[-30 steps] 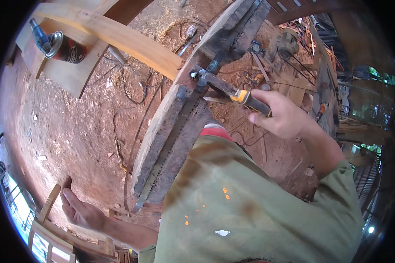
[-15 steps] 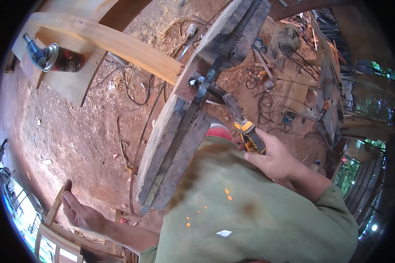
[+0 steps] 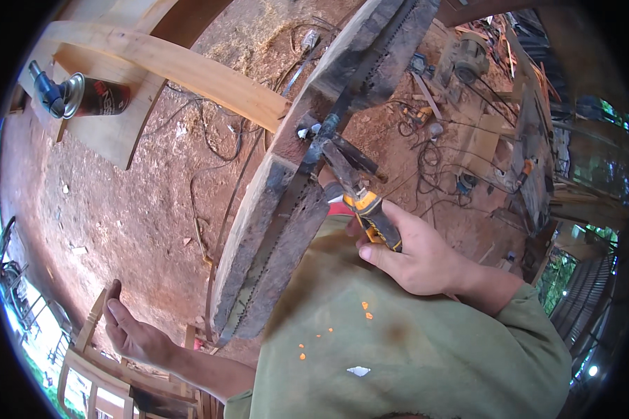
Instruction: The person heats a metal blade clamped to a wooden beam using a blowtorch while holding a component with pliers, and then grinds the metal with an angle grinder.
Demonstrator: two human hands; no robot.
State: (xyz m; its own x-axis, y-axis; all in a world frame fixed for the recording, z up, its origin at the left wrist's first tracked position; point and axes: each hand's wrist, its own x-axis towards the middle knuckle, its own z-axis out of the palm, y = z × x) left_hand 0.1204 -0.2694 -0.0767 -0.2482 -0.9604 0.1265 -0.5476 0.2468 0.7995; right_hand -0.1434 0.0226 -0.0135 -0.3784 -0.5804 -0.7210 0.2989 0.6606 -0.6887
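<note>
While pliers [image 3: 365, 203] reach the blade's edge [image 3: 270, 253], the left hand [image 3: 137, 338] hangs free.

One left hand [image 3: 140, 340] and one right hand [image 3: 426, 262], two in all before me | one yellow-and-black hand tool [image 3: 365, 202] | one toothed saw blade [image 3: 250, 279] | one dark canister [image 3: 103, 98] | one blue torch head [image 3: 47, 94] | one electric motor [image 3: 471, 61] | one green shirt [image 3: 433, 342]
</note>
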